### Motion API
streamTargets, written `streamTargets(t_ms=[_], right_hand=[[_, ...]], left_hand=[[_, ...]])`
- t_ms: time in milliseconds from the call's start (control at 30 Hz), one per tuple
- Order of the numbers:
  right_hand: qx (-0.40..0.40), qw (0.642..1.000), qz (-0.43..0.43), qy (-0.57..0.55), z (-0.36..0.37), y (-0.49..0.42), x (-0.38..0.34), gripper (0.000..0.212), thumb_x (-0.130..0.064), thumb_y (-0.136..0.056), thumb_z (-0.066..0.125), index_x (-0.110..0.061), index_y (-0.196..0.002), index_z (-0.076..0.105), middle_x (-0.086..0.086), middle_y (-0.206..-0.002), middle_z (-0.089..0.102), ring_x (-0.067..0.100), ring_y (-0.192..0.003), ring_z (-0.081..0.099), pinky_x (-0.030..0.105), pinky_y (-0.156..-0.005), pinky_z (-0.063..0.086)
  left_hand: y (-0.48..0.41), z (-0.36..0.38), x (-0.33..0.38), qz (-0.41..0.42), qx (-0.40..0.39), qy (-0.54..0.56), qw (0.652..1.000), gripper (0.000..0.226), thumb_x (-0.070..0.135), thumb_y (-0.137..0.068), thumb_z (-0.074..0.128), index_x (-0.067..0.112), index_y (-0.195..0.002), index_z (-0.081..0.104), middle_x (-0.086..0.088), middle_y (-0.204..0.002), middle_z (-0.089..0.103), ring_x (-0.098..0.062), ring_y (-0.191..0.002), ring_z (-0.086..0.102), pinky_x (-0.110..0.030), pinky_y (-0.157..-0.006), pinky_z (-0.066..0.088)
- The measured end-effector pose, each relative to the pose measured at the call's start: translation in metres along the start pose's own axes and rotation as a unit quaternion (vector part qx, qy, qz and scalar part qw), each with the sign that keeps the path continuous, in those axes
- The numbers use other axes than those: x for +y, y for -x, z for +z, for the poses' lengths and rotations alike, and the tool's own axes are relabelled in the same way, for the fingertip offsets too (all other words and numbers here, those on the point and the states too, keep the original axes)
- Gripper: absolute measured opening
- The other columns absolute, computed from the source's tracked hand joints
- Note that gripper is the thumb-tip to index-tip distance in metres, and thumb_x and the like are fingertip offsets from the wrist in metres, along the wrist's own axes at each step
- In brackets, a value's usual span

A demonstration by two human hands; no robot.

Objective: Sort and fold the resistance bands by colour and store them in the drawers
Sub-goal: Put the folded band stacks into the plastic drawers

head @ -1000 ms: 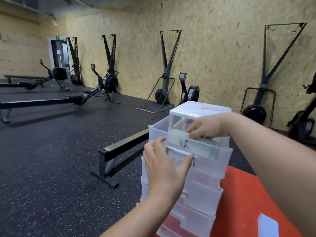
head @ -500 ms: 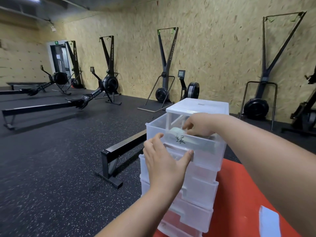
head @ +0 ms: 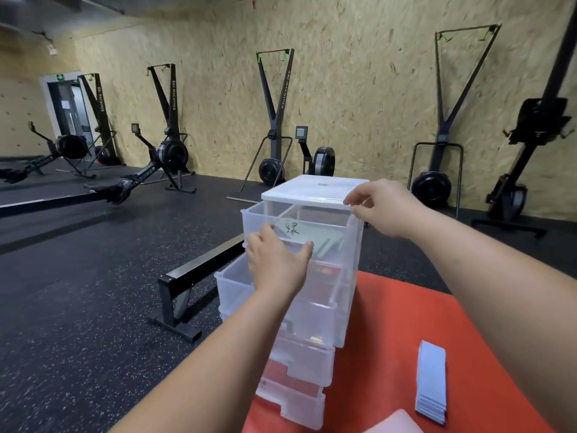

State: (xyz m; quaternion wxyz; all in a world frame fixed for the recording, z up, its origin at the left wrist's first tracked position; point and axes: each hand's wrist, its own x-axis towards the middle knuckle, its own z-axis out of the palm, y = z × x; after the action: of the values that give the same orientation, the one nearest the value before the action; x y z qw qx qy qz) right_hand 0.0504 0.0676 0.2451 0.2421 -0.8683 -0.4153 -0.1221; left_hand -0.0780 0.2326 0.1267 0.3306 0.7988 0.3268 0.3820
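Fingers [head: 266,235] of left hand [head: 278,267] on drawer [head: 343,242]

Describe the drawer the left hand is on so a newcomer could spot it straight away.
On the red mat stands a clear plastic drawer tower. The drawer is the topmost, just under the white lid, pulled out, the left hand on its front. Unlike those below, it holds pale green folded bands behind a pale label with a handwritten black character.
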Motion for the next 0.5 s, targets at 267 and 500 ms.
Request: streamTargets(t_ms=[267,500], right_hand=[[-0.070,0.991,0.108,0.029,0.024,0.106,0.100,0.017,-0.029,-0.091,0.074,-0.031,-0.108,0.076,-0.010,-0.101,0.075,0.015,-0.097,0.069,0.032,-0.087,0.054],[-0.166,0.963,0.207,0.047,0.074,0.178,0.184,0.032,-0.033,-0.090,0.077,-0.028,-0.121,0.071,-0.003,-0.115,0.074,0.018,-0.101,0.068,0.031,-0.093,0.052]], left_hand=[[0.108,0.042,0.037,0.267,0.010,0.068,0.961,0.040,0.035,-0.090,0.072,0.021,-0.126,0.061,0.001,-0.121,0.058,-0.025,-0.117,0.052,-0.042,-0.103,0.045],[0.168,0.132,0.032,0.309,-0.197,0.033,0.930,0.044,0.040,-0.091,0.072,0.022,-0.130,0.063,0.004,-0.117,0.062,-0.020,-0.111,0.057,-0.041,-0.098,0.050]])
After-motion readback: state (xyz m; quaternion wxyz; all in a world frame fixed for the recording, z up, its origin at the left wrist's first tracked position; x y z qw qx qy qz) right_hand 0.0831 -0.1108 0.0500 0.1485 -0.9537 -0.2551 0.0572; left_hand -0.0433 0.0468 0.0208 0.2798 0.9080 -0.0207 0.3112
